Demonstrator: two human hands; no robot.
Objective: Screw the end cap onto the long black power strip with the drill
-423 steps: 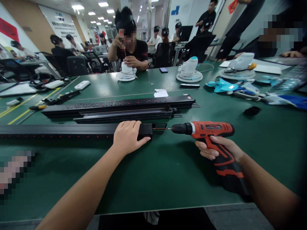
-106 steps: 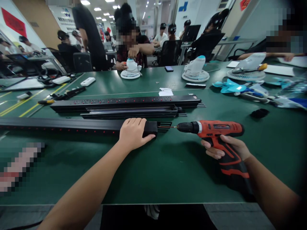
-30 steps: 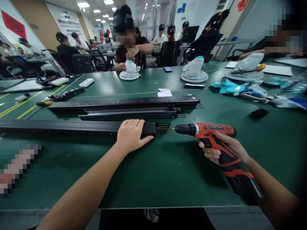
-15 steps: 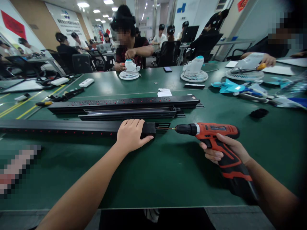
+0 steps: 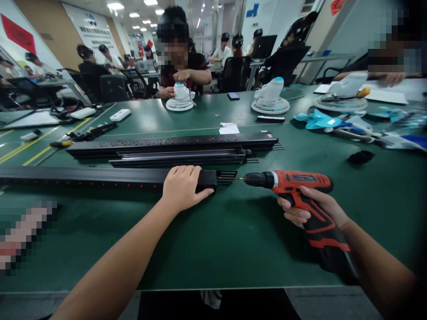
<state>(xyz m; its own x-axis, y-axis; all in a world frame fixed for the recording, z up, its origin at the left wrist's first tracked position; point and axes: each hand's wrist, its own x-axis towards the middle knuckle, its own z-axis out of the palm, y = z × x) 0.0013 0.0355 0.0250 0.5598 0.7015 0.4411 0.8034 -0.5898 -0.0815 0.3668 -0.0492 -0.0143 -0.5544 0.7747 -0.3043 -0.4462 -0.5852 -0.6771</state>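
My left hand (image 5: 182, 189) wraps over the right end of a long black power strip (image 5: 100, 174), thumb along its near side. Small red dots line the strip's near face, and slotted prongs of a bracket (image 5: 230, 174) stick out from its end cap. In my right hand (image 5: 323, 206) is a red and black cordless drill (image 5: 302, 180), held by its grip and pointing left. Its thin bit reaches in among the bracket's prongs; whether the tip touches a screw is too small to tell.
Behind lie another power strip (image 5: 173, 142) and a black channel-like bar (image 5: 183, 158). White fan parts (image 5: 271, 100), blue fan blades (image 5: 316, 120) and a small black piece (image 5: 360, 157) are on the green table (image 5: 247, 249). A co-worker (image 5: 187, 66) handles a fan opposite.
My hands, the drill and the strip stay practically in place. At the right, another person's hand has moved off the white fan; the co-worker opposite has shifted their head.
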